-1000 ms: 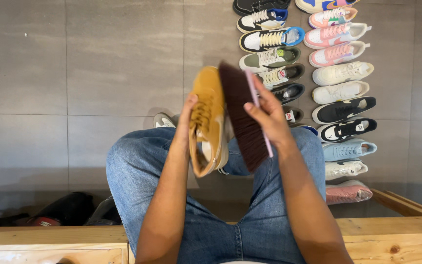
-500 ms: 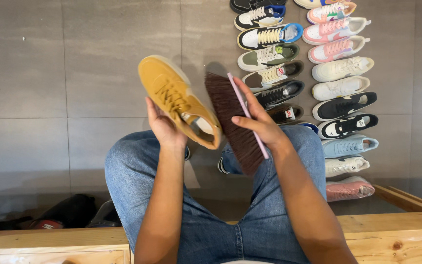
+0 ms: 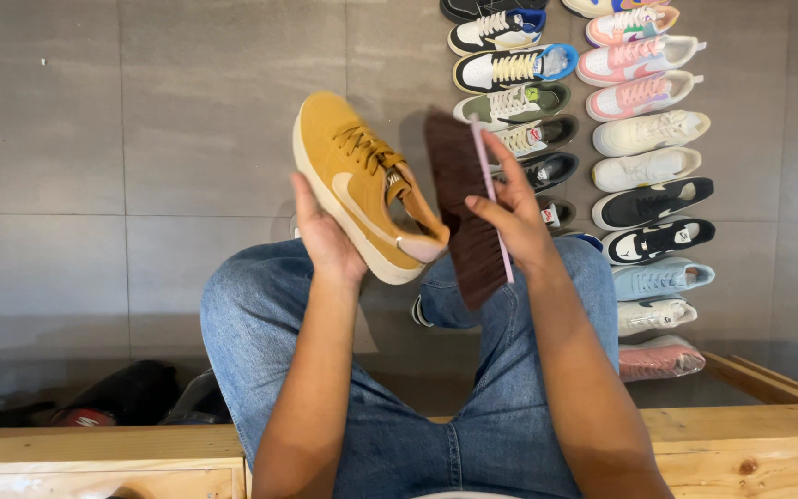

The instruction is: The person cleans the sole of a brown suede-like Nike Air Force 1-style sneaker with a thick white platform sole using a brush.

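My left hand [image 3: 325,236] grips a mustard-yellow suede sneaker [image 3: 357,180] by its cream sole, held up over my knees with the toe pointing away to the upper left and the laces facing me. My right hand [image 3: 510,217] holds a long brush [image 3: 464,208] with dark brown bristles and a pink back, bristles facing the shoe's heel. Brush and shoe are close together, nearly touching at the heel. Both forearms rise from my lap, over blue jeans [image 3: 260,314].
Two rows of sneakers [image 3: 644,166] in white, pink, black, blue and green line the grey tiled floor [image 3: 140,139] at the upper right. A wooden bench edge [image 3: 94,448] runs along the bottom. Dark shoes or bags [image 3: 131,393] lie on the floor at the lower left.
My left hand has turned the yellow sneaker from upright and edge-on to side-on, toe swung out to the upper left. The brush has stayed beside it in my right hand.
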